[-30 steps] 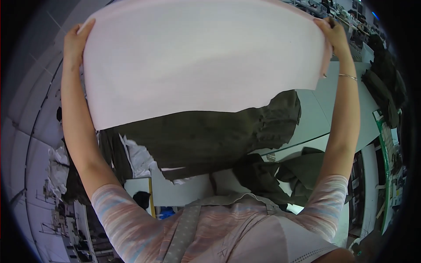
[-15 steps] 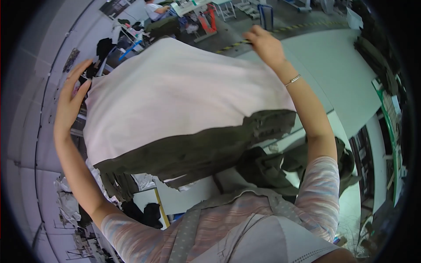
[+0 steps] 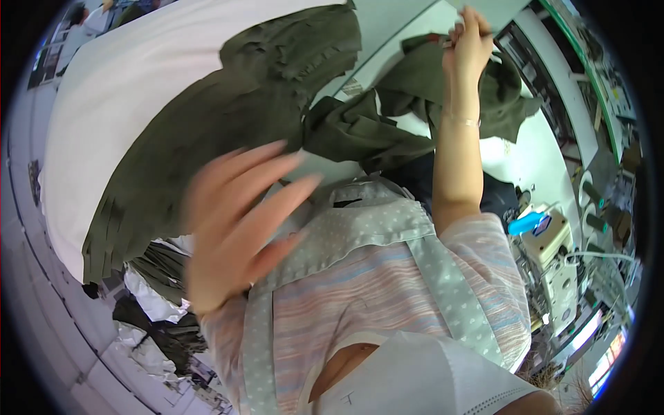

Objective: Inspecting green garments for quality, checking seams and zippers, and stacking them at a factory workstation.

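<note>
My left hand (image 3: 238,225) is smeared by motion, its fingers spread and nothing seen in them, in front of my apron (image 3: 339,232). Beyond it lie dark green fabric pieces (image 3: 173,145) with ragged, strip-like ends, along the near edge of a large white cloth (image 3: 131,76). At the upper right my right hand (image 3: 470,48) is raised over a crumpled heap of dark green fabric (image 3: 408,79). Its fingers are closed, and a small dark bit shows at them, too small to name. Whether this hand touches the heap is hidden.
To my right stands a sewing machine (image 3: 553,256) with a bright blue object (image 3: 527,223) beside it. A dark cloth (image 3: 477,183) lies under my right forearm. Crinkled silvery-white plastic (image 3: 149,297) and more dark fabric are at the lower left. Someone (image 3: 79,34) sits at the far left.
The view has swung right. My left hand has come from the white cloth's left side to my front. My right hand has moved from its far right side to over the green heap.
</note>
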A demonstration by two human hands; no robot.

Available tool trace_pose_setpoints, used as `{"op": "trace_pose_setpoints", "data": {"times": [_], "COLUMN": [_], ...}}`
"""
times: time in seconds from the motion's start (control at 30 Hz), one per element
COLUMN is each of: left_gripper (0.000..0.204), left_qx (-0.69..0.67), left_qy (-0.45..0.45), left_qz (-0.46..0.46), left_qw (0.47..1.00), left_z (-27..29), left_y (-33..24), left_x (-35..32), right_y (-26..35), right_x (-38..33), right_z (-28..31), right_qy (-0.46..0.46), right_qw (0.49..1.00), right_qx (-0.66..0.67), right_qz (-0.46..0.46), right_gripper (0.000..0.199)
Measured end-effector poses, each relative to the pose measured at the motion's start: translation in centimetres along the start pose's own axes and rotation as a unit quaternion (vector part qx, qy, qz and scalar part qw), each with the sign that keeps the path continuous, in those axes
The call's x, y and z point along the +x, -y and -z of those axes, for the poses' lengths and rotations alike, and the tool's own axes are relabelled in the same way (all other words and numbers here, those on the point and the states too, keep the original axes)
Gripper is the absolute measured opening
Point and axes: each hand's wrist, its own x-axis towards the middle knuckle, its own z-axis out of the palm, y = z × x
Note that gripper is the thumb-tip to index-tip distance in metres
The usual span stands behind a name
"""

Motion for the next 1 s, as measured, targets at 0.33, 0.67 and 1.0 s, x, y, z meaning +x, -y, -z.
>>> {"op": "trace_pose_setpoints", "data": {"times": [0.33,0.67,1.0], "left_gripper": [0.036,0.053,0.02], "left_qx": [-0.024,-0.13,-0.392], "left_qy": [0.099,0.037,0.068], "left_qz": [0.221,0.238,0.156], "left_qw": [0.97,0.962,0.904], "left_z": [-33.6,-37.4,-21.9], "left_y": [15.2,18.3,11.8], "left_x": [11.2,10.5,7.4], "right_y": [0.9,0.4,2.4], "right_x": [-16.6,-19.9,-20.9], "right_z": [11.5,14.9,8.0], "right_qy": [0.01,0.381,0.431], "right_qw": [0.974,0.624,0.809], "right_qx": [-0.079,-0.681,-0.276], "right_qz": [-0.211,0.037,-0.289], "right_gripper": [0.028,0.022,0.023]}}
